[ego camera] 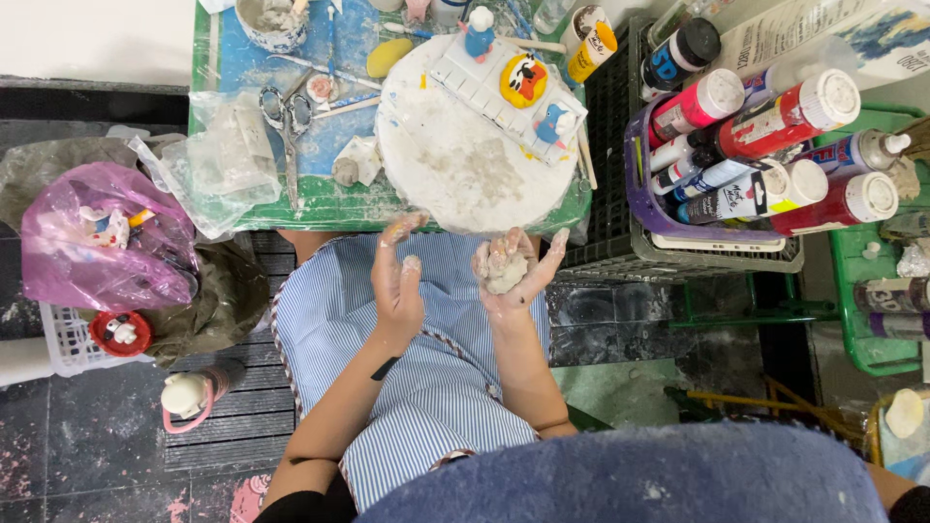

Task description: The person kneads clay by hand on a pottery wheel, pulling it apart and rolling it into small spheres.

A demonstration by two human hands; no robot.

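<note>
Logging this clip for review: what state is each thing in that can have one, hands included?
Left hand: open, empty, clay-smeared.
Right hand: cupped, palm up, holding the clay lump.
Clay lump: rough, unpainted.
Scissors: closed, flat on the table.
Round white board: bare in the middle, smeared.
Pink plastic bag: part filled.

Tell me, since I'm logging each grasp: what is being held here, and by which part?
The right hand cups a small lump of pale clay from underneath in its palm. The left hand is open, holding nothing.
</note>
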